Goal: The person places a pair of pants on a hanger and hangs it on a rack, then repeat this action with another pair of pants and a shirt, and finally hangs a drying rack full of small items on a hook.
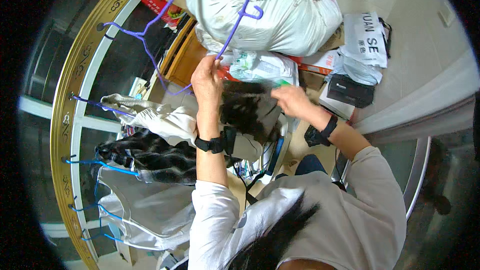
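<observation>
My left hand [209, 77] grips the lower bar of a purple clothes hanger [233, 29], whose hook points right, in front of a large white bundle. A black, furry-looking item [243, 110] hangs between my hands, its top edge blurred. At its upper right corner, my right hand [292, 99] has curled fingers; a bit of green shows beside them, and whether they hold the dark item is hard to tell. Another purple hanger [150, 50] hooks on the gold rail at the left, its lower bar reaching close to my left wrist.
On the curved gold rail [62, 120] hang a white garment [165, 120], a black patterned garment [161, 157] and sheer white clothing [150, 198]. The white bundle [262, 15] stands ahead, with plastic bags [363, 41] and a black box [350, 90] at the right.
</observation>
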`<state>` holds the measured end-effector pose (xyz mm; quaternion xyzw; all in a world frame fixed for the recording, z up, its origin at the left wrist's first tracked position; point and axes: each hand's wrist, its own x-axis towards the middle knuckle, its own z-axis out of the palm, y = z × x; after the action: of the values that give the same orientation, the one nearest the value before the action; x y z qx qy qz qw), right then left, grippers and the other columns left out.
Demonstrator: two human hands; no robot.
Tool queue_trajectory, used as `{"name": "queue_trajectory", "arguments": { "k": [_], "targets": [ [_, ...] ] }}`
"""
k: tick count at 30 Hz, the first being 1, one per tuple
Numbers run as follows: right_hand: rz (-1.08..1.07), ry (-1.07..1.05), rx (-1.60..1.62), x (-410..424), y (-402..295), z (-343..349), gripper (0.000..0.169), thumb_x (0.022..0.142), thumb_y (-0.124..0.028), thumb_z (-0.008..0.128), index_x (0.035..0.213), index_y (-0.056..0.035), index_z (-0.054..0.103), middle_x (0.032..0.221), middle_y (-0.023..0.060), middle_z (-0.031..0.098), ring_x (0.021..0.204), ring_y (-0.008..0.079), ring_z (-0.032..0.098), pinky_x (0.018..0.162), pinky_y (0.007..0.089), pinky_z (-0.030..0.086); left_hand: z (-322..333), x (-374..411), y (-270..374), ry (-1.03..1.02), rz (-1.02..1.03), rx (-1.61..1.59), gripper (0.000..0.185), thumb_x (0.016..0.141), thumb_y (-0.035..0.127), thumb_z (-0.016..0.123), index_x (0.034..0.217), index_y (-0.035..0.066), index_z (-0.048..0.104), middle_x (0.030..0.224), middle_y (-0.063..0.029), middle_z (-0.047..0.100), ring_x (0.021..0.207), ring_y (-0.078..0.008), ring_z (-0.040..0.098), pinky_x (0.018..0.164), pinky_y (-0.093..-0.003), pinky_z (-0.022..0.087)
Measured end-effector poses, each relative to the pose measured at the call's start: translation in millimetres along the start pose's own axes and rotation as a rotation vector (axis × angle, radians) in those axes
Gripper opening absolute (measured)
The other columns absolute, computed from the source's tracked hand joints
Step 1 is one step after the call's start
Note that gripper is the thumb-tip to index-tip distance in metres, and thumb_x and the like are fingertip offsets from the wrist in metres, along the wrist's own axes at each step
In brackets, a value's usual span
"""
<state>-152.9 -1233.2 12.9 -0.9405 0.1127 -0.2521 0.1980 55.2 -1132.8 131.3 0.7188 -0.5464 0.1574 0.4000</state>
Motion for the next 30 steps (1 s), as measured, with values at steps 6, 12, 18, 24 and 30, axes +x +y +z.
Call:
{"name": "queue_trajectory", "arguments": {
  "k": [6,12,18,24,30],
  "targets": [
    [-0.192,0.502,-0.155,62,-53,-80,0.018,0.062,-0.002,0.061,0.078,-0.0078,0.055,0.073,0.0056,0.055,0.075,0.0245,0.055,0.070,0.0353,0.041,-4,-11,-25,-0.097,0.083,-0.033,0.028,0.084,0.019,0.057,0.105,0.001,0.053,0.085,-0.0152,0.061,0.080,-0.0310,0.058,0.068,-0.0363,0.045],
    [-0.184,0.690,-0.155,87,-82,-89,0.023,0.056,0.003,0.057,0.077,-0.0048,0.058,0.073,0.0071,0.059,0.074,0.0251,0.057,0.066,0.0352,0.044,-26,-14,-35,-0.326,0.044,-0.849,0.066,0.073,0.046,0.064,0.118,0.000,0.047,0.105,-0.0119,0.058,0.099,-0.0211,0.056,0.090,-0.0317,0.041],
    [-0.154,0.709,-0.059,93,-90,-79,0.019,0.059,-0.005,0.063,0.078,-0.0031,0.059,0.077,0.0097,0.062,0.073,0.0287,0.061,0.063,0.0357,0.048,-34,-17,-4,-0.107,0.000,-0.326,0.034,0.069,0.002,0.068,0.100,0.003,0.052,0.082,-0.0121,0.062,0.074,-0.0275,0.061,0.068,-0.0326,0.047],
    [0.103,0.368,0.134,83,-69,-55,0.023,0.073,-0.026,0.067,0.083,-0.0059,0.061,0.071,0.0120,0.062,0.069,0.0317,0.061,0.060,0.0404,0.047,-28,-20,-21,0.098,0.034,-0.292,0.005,0.082,-0.001,0.051,0.086,-0.001,0.054,0.072,-0.0129,0.060,0.066,-0.0255,0.059,0.063,-0.0305,0.045],
    [0.079,0.138,0.304,54,-33,-23,0.030,0.073,-0.020,0.068,0.096,-0.0030,0.057,0.090,0.0158,0.059,0.087,0.0307,0.056,0.075,0.0376,0.043,-16,-17,-17,0.091,-0.002,-0.368,0.006,0.083,-0.002,0.049,0.085,-0.002,0.054,0.074,-0.0131,0.061,0.069,-0.0227,0.060,0.065,-0.0288,0.045]
  ]
}}
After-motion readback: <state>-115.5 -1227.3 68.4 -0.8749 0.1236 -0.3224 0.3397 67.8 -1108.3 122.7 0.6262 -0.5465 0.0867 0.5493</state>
